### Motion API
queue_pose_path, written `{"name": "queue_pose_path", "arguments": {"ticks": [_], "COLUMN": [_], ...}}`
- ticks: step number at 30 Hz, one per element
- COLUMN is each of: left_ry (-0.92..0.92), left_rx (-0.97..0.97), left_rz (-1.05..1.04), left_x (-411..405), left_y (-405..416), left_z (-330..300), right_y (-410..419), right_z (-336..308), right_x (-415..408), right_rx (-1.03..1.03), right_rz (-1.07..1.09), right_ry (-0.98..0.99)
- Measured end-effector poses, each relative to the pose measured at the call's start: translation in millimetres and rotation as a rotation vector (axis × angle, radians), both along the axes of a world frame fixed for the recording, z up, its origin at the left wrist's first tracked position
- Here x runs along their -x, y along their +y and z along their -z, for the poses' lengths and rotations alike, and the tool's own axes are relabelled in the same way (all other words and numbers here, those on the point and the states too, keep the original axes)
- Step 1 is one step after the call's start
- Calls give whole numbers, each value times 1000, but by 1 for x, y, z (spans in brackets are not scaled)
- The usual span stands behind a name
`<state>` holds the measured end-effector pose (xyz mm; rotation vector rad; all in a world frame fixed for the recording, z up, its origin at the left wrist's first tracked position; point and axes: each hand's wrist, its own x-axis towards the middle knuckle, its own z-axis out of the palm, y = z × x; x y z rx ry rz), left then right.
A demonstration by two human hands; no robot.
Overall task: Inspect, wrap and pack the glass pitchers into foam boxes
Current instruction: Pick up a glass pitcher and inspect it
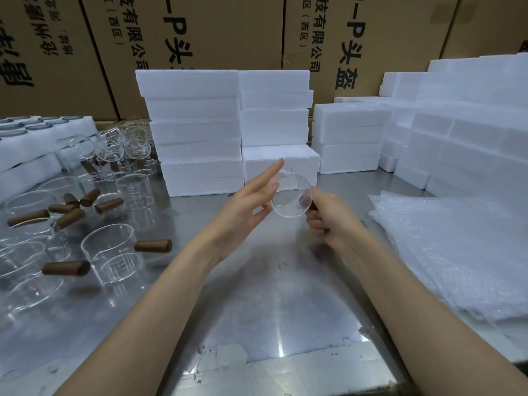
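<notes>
I see a small clear glass pitcher with a round rim and a dark brown wooden handle (291, 195) held up above the middle of the scuffed, shiny sheet-metal table (257, 295), tipped so its open mouth faces me. The right hand (324, 214) has its fingers curled tight round the wooden handle. The left hand (248, 201) is relaxed and spread, with straight fingers; its fingertips (275, 170) touch the glass rim on the left side, gripping nothing.

To the left, more clear glass pitchers with brown cylindrical handles (111, 252) crowd the table, some upright, some lying on their sides further back, handles pointing every way. Beyond them lies a white foam tray holding round glass rims (43, 130).

Straight behind the held pitcher stand two stacks of white, grainy, rectangular foam boxes (197, 130), just past my fingertips. More foam boxes (443, 132) are piled stepwise at the right. A stack of translucent bubble-wrap sheets (457, 252) lies flat on the right of the table, near my right forearm. Tall brown cardboard cartons with black printed characters (200, 32) wall off the back.

Both forearms reach forward from the bottom corners, converging on the pitcher.
</notes>
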<state>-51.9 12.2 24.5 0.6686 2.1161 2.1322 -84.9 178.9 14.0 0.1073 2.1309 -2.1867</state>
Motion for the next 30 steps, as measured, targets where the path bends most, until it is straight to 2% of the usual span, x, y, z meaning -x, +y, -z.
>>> {"name": "queue_pose_path", "arguments": {"ticks": [4,7,12,22,27,30], "left_ry": [49,129,146,270,214,202], "left_rx": [-10,53,27,188,206,201], "left_rz": [24,-49,-158,-456,-605,-602], "left_x": [2,1,-1,-3,-4,-3], "left_y": [-3,-1,6,20,25,28], "left_z": [1,2,4,13,19,20], "right_y": [4,4,1,-10,-16,-16], "right_z": [1,3,3,0,5,6], "right_x": [1,1,0,-6,-6,-6], "right_rx": [123,198,195,-45,-326,-374], "right_rz": [-67,-112,-118,74,195,232], "right_ry": [-60,-100,-110,53,329,453]}}
